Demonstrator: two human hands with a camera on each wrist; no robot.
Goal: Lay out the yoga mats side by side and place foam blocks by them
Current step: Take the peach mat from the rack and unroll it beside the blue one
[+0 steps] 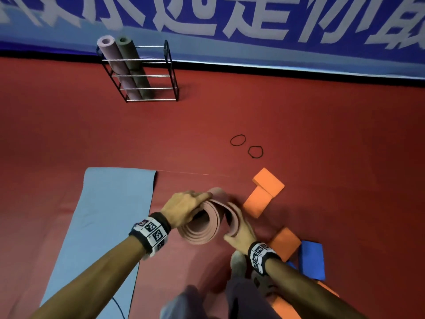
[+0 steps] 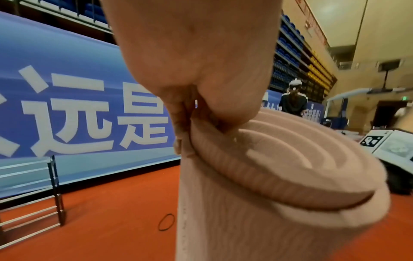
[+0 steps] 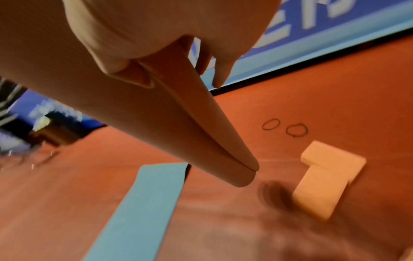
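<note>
A rolled pink yoga mat [image 1: 202, 223] stands on end above the red floor, held by both hands. My left hand [image 1: 184, 209] grips its upper left side, fingers over the rim. My right hand [image 1: 239, 231] pinches the loose outer flap [image 3: 196, 109] on the right. The left wrist view shows the roll's spiral end [image 2: 279, 159]. A light blue mat [image 1: 101, 226] lies unrolled flat on the left. Two orange foam blocks [image 1: 264, 192] lie stacked crosswise to the right of the roll. Another orange block [image 1: 285, 242] and a blue block [image 1: 311, 259] lie nearer me.
A black wire rack [image 1: 142, 74] by the blue banner wall [image 1: 230, 19] holds two rolled mats, pink and grey. Two black elastic bands [image 1: 247, 146] lie on the floor beyond the blocks. My legs are at the bottom. A person stands far off in the left wrist view.
</note>
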